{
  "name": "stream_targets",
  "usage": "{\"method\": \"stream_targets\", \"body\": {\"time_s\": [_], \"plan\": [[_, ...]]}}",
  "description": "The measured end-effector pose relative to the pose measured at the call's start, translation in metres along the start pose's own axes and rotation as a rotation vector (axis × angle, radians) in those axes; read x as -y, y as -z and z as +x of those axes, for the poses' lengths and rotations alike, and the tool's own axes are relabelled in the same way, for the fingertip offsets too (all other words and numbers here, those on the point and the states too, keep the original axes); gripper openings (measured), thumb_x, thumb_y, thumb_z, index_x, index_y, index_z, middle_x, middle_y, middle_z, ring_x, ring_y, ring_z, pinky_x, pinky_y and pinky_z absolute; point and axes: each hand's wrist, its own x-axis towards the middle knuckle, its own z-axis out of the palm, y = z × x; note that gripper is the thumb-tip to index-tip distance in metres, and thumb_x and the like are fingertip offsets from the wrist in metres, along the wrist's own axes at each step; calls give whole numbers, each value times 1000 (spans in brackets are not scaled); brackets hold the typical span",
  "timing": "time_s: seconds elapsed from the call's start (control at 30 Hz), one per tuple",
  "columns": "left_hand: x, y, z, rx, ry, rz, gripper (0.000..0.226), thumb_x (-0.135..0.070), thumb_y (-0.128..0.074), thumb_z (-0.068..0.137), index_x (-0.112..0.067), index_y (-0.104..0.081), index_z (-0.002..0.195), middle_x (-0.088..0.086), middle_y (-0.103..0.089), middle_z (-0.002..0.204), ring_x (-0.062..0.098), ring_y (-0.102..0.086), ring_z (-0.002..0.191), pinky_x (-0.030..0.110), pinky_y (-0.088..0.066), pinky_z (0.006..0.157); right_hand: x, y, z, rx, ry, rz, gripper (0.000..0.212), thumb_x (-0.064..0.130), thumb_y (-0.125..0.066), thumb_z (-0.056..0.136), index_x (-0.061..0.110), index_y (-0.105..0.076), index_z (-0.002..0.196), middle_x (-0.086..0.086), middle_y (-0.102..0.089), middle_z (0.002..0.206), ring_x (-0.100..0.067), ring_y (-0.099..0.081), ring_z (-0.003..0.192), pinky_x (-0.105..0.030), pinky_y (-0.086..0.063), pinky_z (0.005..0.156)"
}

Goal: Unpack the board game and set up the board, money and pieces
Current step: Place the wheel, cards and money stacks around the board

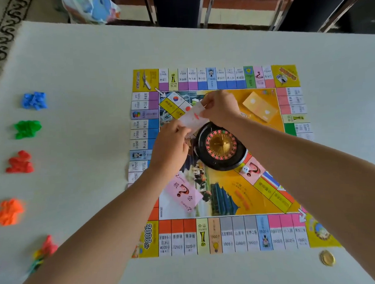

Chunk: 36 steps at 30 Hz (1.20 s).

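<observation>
The paper game board [219,234] lies flat on the white table. Above its middle, my left hand [171,142] and my right hand [218,107] both pinch a small stack of pale pink-and-white paper notes [192,117]. A black roulette wheel [220,146] with a gold centre sits on the board, just below my right hand. A white die [245,169] lies beside the wheel. A pink question-mark card stack [183,192] rests at the lower left of the board's centre, and a yellow card stack [259,106] at the upper right.
Piles of plastic pieces line the table's left side: blue [34,101], green [27,128], red [19,162], orange [8,211] and a mixed pile [44,252]. A gold coin [327,258] lies past the board's near right corner. A plastic bag [90,9] and chair legs stand beyond the far edge.
</observation>
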Motion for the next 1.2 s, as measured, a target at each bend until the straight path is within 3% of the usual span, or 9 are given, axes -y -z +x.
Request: {"method": "stream_targets", "body": {"time_s": [0.07, 0.17, 0.33, 0.47, 0.63, 0.73, 0.83, 1.07, 1.2], "plan": [[1, -2, 0, -27, 5, -7, 32, 0, -56, 81, -5, -67, 111, 11, -58, 112, 28, -55, 106, 39, -52, 86, -3, -6, -2, -77, 56, -34, 31, 14, -74, 79, 18, -64, 108, 0, -59, 104, -14, -54, 90, -22, -39, 66], [0, -4, 1, -39, 23, 16, 28, -2, -58, 81, -6, -67, 108, 11, -58, 109, 30, -55, 104, 40, -52, 85, -3, -11, -11, -156, 220, -70, 13, 15, -67, 84, 18, -66, 97, -1, -59, 104, -16, -55, 93, -28, -47, 76], [-2, 2, -1, 30, 41, 49, 33, -7, -55, 86, -9, -63, 118, 10, -55, 124, 30, -50, 114, 38, -47, 88, 1, -14, -18, 21, 193, -230, 20, 13, -55, 91, 27, -68, 99, 3, -60, 118, -18, -51, 115, -36, -34, 104], [-4, 24, -10, -37, 143, -64, 41, -7, -58, 88, -16, -57, 127, 10, -40, 142, 26, -50, 120, 34, -52, 90, 12, -3, -30, 4, 213, -223, 22, 18, -55, 91, 27, -67, 106, 4, -61, 121, -18, -51, 116, -37, -33, 102], [2, 58, -80, -121, 293, -153, 25, -8, -54, 93, -15, -61, 116, 10, -52, 126, 25, -57, 115, 28, -49, 84, 49, -11, -83, -47, 369, -10, 23, 11, -53, 89, 20, -70, 100, 0, -67, 105, -15, -62, 85, -35, -51, 81], [14, 64, -149, -102, 406, -139, 20, -10, -54, 93, -15, -63, 110, 8, -59, 112, 20, -62, 98, 22, -42, 73, 75, -35, -137, 59, 480, 85, 25, 9, -51, 87, 19, -72, 96, 0, -70, 103, -15, -64, 81, -35, -55, 77], [26, 65, -218, -129, 558, -156, 21, -8, -55, 87, -18, -68, 100, 3, -67, 99, 24, -63, 84, 28, -44, 74, 90, -69, -200, 209, 535, 105, 26, 9, -52, 85, 21, -73, 95, 0, -71, 99, -16, -63, 80, -34, -54, 77], [35, 62, -364, 13, 763, -141, 14, -14, -59, 84, -20, -68, 92, 4, -66, 96, 26, -64, 85, 33, -48, 76, 91, -138, -324, 551, 440, -46, 17, 16, -57, 81, 22, -67, 92, -6, -70, 96, -28, -64, 91, -38, -54, 80], [26, 56, -415, 164, 829, -151, 31, -31, -68, 78, -24, -58, 107, 1, -53, 105, 23, -60, 95, 33, -48, 79, 86, -165, -367, 451, 406, -241, 23, 33, -63, 83, 21, -58, 103, -2, -65, 101, -24, -62, 93, -33, -44, 88]]}}
